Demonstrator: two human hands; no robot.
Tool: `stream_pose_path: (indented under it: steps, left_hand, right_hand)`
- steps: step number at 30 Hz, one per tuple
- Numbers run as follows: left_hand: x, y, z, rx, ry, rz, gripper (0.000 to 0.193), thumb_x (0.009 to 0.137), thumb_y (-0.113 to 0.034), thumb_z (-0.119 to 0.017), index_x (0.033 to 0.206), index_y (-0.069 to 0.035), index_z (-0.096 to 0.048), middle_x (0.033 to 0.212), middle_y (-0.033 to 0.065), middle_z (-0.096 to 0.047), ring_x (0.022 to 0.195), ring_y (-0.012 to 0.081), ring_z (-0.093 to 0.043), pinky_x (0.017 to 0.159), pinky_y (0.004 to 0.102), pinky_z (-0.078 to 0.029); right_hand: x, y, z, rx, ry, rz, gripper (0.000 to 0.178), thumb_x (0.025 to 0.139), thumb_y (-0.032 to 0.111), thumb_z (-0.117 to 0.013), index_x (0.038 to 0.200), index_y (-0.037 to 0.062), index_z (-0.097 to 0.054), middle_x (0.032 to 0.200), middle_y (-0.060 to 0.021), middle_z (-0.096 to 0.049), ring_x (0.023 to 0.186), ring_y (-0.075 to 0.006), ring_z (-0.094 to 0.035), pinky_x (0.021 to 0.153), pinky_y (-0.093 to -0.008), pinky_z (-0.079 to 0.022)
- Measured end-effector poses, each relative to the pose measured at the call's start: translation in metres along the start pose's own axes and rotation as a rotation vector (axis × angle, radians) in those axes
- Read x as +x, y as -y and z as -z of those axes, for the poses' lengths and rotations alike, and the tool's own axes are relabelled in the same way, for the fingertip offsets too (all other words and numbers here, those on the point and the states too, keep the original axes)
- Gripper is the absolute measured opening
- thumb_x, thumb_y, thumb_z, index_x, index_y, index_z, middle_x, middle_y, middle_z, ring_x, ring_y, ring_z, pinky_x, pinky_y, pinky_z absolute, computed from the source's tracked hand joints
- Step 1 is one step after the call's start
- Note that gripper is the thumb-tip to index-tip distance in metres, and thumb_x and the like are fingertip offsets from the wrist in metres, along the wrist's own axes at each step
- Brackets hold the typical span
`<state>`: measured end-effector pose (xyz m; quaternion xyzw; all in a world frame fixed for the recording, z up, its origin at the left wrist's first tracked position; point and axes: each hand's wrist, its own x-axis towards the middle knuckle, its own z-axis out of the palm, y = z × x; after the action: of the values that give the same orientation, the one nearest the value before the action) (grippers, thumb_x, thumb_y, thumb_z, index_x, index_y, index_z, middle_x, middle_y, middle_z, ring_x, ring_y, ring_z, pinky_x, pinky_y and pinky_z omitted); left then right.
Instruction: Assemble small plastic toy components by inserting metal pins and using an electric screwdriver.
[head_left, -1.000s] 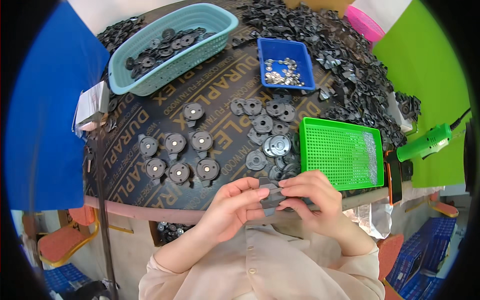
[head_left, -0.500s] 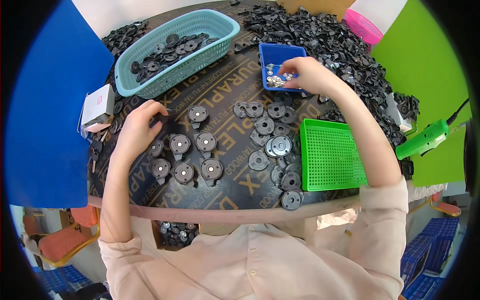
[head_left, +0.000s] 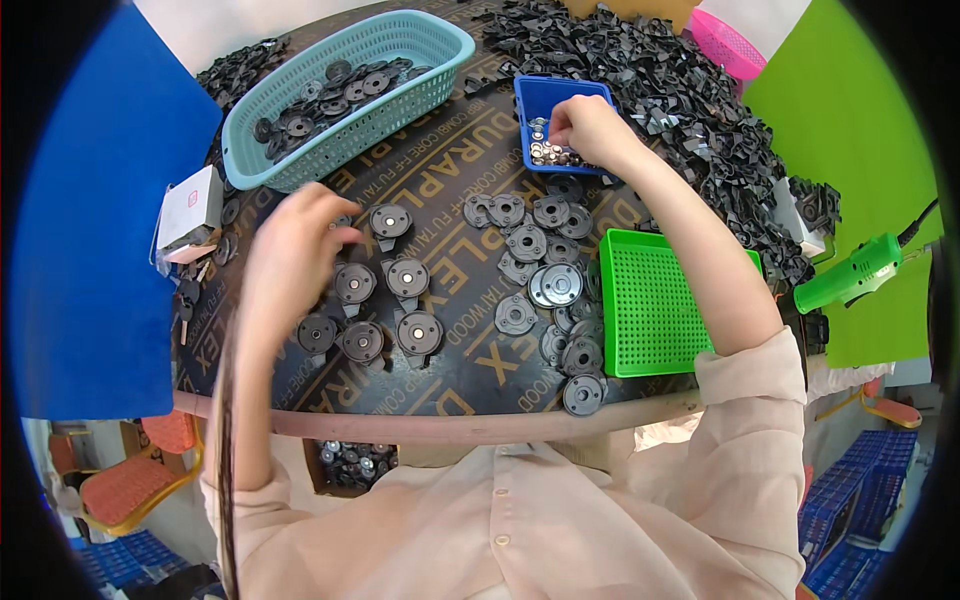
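My left hand (head_left: 300,245), partly blurred, hovers over the left group of black round parts, thumb and forefinger apart. A dark round part (head_left: 342,222) shows beside its fingertips; I see no firm grip on it. Several black discs with a tab and a light centre, such as this one (head_left: 390,222), lie in loose rows next to that hand. My right hand (head_left: 592,130) reaches into the blue tray (head_left: 548,95), fingertips pinched together above small silvery round pieces (head_left: 548,154). Whatever is between those fingertips is hidden.
Plain black discs (head_left: 526,243) lie mid-table, with a silvery disc (head_left: 560,285) among them. Beside them is a green perforated tray (head_left: 650,300). A teal basket (head_left: 255,172) holds more discs. Black parts (head_left: 680,110) are heaped at the back right. A green power tool (head_left: 850,275) is at far right.
My left hand has shifted slightly right, its fingers spreading near the dark part. Within the blue tray, my right hand has moved slightly up, its fingers drawn together.
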<state>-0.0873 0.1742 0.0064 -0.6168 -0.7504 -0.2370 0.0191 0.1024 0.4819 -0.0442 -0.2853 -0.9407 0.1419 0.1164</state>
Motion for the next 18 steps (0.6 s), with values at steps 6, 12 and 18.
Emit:
stream_pose_path:
  steps: [6, 12, 18]
  left_hand:
    - [-0.029, -0.096, -0.069, -0.135, 0.158, -0.28, 0.03, 0.074, -0.017, -0.07, 0.1, -0.004, -0.062, 0.092, 0.0081, -0.055, 0.09, 0.0248, -0.057, 0.071, 0.0337, -0.051]
    - [-0.033, -0.111, -0.076, -0.112, 0.22, -0.066, 0.041, 0.067, -0.011, -0.077, 0.105, -0.003, -0.065, 0.092, 0.0104, -0.056, 0.087, 0.0283, -0.057, 0.074, 0.0362, -0.048]
    - [-0.034, -0.107, -0.072, -0.804, 0.303, 0.275, 0.025, 0.072, -0.007, -0.077, 0.093, 0.003, -0.065, 0.089, 0.0055, -0.057, 0.08, 0.0182, -0.063, 0.068, 0.0278, -0.052]
  right_hand:
    - [-0.001, 0.018, 0.011, 0.057, -0.065, 0.071, 0.013, 0.071, 0.004, -0.071, 0.084, 0.0024, -0.07, 0.077, -0.0115, -0.068, 0.074, -0.0217, -0.066, 0.069, -0.0328, -0.051]
    - [-0.017, 0.014, 0.028, 0.105, -0.175, 0.008, 0.009, 0.071, 0.005, -0.073, 0.08, 0.0036, -0.072, 0.078, -0.0111, -0.069, 0.074, -0.022, -0.067, 0.071, -0.0308, -0.052]
    - [-0.091, 0.066, 0.075, 0.48, -0.06, -0.164, 0.012, 0.077, 0.003, -0.07, 0.088, -0.0001, -0.07, 0.073, -0.0062, -0.068, 0.064, -0.0095, -0.063, 0.061, -0.0249, -0.051]
